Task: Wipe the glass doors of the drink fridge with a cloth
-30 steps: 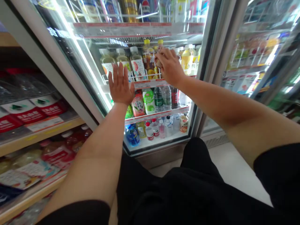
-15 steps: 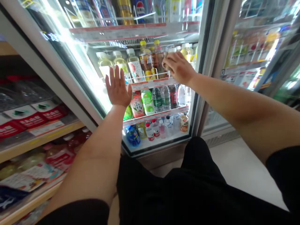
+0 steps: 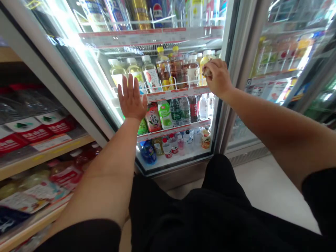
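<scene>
My left hand (image 3: 133, 99) lies flat with fingers spread against the glass door (image 3: 105, 52) of a lit drinks cooler, in front of the bottles on the left of the middle shelf. Toward the door's right edge, my right hand (image 3: 218, 77) is closed around a crumpled, pale brownish cloth (image 3: 207, 72), pressed up to the glass; most of the cloth is hidden in my fingers. Behind the glass stand a bottle with a peach-printed label (image 3: 151, 74), a yellow-capped tea bottle (image 3: 163, 66) and a brown tea bottle (image 3: 193, 71).
The metal door frame (image 3: 232, 87) runs close to my right hand. Another glass-fronted cooler (image 3: 278, 70) stands to the right. On the left, wooden shelves (image 3: 60, 145) hold packs of bottles. Pale floor (image 3: 273, 185) shows at lower right, beside my black-clad knee (image 3: 220, 175).
My right hand has moved right across the glass with the cloth, from in front of the brown tea bottles to near the door's right edge. My left hand has stayed in place.
</scene>
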